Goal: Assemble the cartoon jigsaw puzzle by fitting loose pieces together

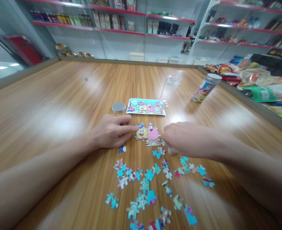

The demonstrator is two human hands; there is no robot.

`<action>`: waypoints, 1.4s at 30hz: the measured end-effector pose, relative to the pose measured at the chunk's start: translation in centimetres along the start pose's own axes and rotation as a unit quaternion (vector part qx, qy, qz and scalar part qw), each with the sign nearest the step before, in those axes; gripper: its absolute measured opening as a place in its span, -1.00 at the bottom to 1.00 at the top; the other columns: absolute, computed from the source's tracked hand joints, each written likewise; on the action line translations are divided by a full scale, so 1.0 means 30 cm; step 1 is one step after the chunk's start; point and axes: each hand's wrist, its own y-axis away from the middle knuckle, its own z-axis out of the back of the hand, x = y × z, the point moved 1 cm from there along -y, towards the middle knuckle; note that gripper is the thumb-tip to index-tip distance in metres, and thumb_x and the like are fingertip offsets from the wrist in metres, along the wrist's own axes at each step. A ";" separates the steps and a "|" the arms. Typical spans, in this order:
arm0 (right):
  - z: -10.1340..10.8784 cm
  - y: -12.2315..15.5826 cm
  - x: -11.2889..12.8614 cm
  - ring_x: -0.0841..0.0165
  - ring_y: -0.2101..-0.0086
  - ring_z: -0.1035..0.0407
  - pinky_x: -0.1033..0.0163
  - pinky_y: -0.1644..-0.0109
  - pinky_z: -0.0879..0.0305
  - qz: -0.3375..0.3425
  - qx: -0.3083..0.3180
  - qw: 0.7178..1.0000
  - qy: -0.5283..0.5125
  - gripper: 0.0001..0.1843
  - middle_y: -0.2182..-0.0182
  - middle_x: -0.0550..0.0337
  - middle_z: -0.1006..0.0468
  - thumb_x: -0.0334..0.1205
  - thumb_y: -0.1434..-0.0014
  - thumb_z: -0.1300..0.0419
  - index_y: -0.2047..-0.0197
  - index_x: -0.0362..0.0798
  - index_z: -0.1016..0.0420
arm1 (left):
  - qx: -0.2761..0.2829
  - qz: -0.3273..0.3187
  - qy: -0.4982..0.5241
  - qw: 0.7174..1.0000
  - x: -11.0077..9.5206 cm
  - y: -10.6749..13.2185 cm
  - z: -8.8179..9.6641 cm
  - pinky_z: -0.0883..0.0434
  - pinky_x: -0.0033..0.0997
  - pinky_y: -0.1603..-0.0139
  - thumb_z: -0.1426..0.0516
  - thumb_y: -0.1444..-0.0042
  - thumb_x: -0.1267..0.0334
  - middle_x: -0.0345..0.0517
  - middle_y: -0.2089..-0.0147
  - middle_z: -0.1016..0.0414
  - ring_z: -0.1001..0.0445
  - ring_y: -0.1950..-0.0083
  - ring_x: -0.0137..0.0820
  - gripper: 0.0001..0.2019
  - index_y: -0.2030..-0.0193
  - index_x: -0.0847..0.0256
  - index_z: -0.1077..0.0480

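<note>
I work with the card (146, 106) as my landmark on the desk (59, 95); the yellow block (142, 134) and the pink block (153, 135) lie side by side just on its near side, and I cannot tell whether the seam between them is locked; the loose pieces (149, 174) are scattered nearer to me than the card, most of them well apart from it.

My left hand (113, 131), near the card's left corner, reaches its index finger to the yellow block's edge with the other fingers curled; I cannot tell whether that grip is pressed together underneath. My right hand (182, 138), on the near right side of the card, is curled beside the pink block; its fingertips are hidden, so I cannot say if the grip pinches a piece.

To fit pieces well, I would steady the yellow block with light, flat pressure, match colours and outlines against the card, line up tab and socket, then press straight down; a sideways shove could spread the seam. The lid (118, 107) left of the card and the clear jar (170, 89) at its far right corner are best left alone.
</note>
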 end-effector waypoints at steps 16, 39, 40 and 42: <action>-0.050 -0.187 -0.057 0.49 0.37 -0.40 0.36 0.26 -0.21 0.017 -0.346 0.864 -0.366 -0.86 0.37 0.22 -0.60 -0.28 -0.20 -0.28 0.21 -0.12 -0.65 | 0.096 -0.007 0.063 0.993 -0.014 -0.025 0.000 -0.32 -0.50 0.38 -0.06 -0.21 0.41 -0.10 0.18 -0.44 -0.42 0.33 -0.49 -0.64 -0.04 0.02 -0.55; -0.124 -0.303 -0.037 0.37 0.23 -0.40 0.24 0.04 -0.21 -0.006 -0.379 0.870 -0.315 -0.91 0.33 0.19 -0.62 -0.31 -0.22 -0.28 0.27 -0.08 -0.65 | 0.084 0.014 0.129 0.988 -0.029 -0.045 -0.012 -0.36 -0.48 0.33 -0.09 -0.12 0.46 -0.10 0.11 -0.51 -0.48 0.28 -0.49 -0.66 0.07 0.10 -0.59; -0.125 -0.305 -0.037 0.36 0.23 -0.40 0.23 0.03 -0.21 -0.003 -0.377 0.873 -0.310 -0.90 0.33 0.19 -0.62 -0.31 -0.23 -0.27 0.27 -0.08 -0.64 | 0.083 0.017 0.133 0.988 -0.029 -0.044 -0.014 -0.36 -0.47 0.32 -0.09 -0.12 0.45 -0.10 0.11 -0.52 -0.49 0.28 -0.49 -0.67 0.08 0.10 -0.59; -0.129 -0.311 -0.038 0.35 0.21 -0.38 0.22 0.01 -0.20 0.005 -0.383 0.875 -0.297 -0.90 0.33 0.19 -0.60 -0.30 -0.24 -0.27 0.27 -0.08 -0.64 | 0.080 0.022 0.138 0.987 -0.029 -0.042 -0.018 -0.37 -0.47 0.31 -0.09 -0.13 0.44 -0.09 0.12 -0.53 -0.50 0.26 -0.48 -0.69 0.10 0.10 -0.60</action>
